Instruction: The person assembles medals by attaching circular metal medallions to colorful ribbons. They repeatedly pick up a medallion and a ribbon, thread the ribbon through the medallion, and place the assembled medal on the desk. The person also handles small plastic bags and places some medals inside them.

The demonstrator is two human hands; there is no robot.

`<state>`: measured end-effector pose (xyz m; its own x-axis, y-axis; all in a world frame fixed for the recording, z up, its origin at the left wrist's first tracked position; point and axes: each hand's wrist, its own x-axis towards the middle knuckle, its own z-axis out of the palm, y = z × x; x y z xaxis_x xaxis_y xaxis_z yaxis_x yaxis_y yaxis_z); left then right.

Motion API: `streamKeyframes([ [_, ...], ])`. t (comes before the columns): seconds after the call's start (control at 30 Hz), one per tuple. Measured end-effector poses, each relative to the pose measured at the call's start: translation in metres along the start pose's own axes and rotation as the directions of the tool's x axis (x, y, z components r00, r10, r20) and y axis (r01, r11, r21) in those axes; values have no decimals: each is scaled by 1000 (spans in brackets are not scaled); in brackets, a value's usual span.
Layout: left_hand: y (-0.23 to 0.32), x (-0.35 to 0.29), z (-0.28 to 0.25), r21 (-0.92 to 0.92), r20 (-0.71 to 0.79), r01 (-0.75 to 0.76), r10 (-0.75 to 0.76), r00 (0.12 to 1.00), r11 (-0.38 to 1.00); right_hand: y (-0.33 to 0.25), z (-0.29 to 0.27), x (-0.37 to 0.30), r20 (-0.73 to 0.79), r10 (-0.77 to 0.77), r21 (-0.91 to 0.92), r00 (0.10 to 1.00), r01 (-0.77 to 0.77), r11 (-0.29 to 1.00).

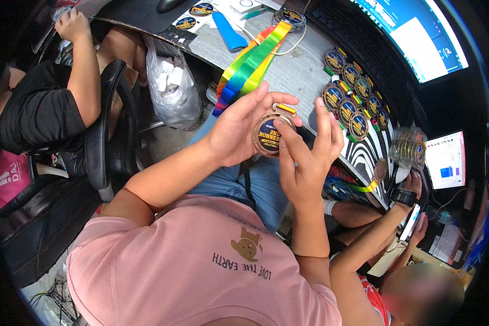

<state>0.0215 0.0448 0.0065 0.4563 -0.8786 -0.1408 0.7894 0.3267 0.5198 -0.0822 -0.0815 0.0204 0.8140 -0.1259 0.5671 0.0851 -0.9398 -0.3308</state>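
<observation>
Over my lap, my left hand (239,127) cradles a round bronze-rimmed medal (266,140) with a dark blue face and gold lettering. A short piece of striped ribbon shows in the slot at its top. My right hand (307,152) bends its index finger onto the medal's face, thumb close to the lower edge, while its other fingers stretch upward. Just beyond my left hand, rainbow-striped ribbons (250,68) hang off the desk edge from a stack of medals (289,19). Several similar medals (357,125) lie in a cluster to the right on the desk.
A blue tool-like object (229,32) and round labels (186,23) lie on the grey desk (277,60). A white plastic bag (171,81) hangs at left beside a black chair (106,119). Co-workers sit on both sides; the right one's hand (413,187) is near a phone (410,223).
</observation>
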Motion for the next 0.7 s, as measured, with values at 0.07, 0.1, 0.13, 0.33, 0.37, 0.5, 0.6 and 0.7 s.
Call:
streamKeyframes([
  [0.07, 1, 1, 5, 16, -28, -13, 13, 1000, 1000, -1, -1, -1, -16, 27, 27, 1000, -26, 999],
  [0.1, 1, 1, 6, 24, -42, -19, 20, 999, 1000, -2, -2, -1, -27, 46, 15, 999, -46, 999],
  [0.13, 1, 1, 6, 32, -41, -24, 26, 999, 999, -3, -3, -1, -39, 66, 4, 997, -66, 998],
  [0.33, -3, 0, 8, 109, -47, -28, 33, 998, 994, -2, 2, 2, -66, 38, -9, 997, -39, 999],
  [0.37, -4, 0, 8, 119, -43, -27, 33, 999, 992, -3, 3, 3, -57, 24, -12, 998, -25, 1000],
  [0.5, -3, -2, 7, 105, -42, -12, 17, 999, 994, -2, 1, 5, -52, 11, -20, 999, -12, 1000],
  [0.6, -2, -2, 5, 72, -29, -7, 9, 1000, 997, -2, 2, 5, -57, -11, -20, 998, 10, 1000],
  [0.7, -4, -1, 6, 126, -38, -12, 17, 999, 992, -5, 3, 4, -62, -33, -19, 998, 32, 999],
])
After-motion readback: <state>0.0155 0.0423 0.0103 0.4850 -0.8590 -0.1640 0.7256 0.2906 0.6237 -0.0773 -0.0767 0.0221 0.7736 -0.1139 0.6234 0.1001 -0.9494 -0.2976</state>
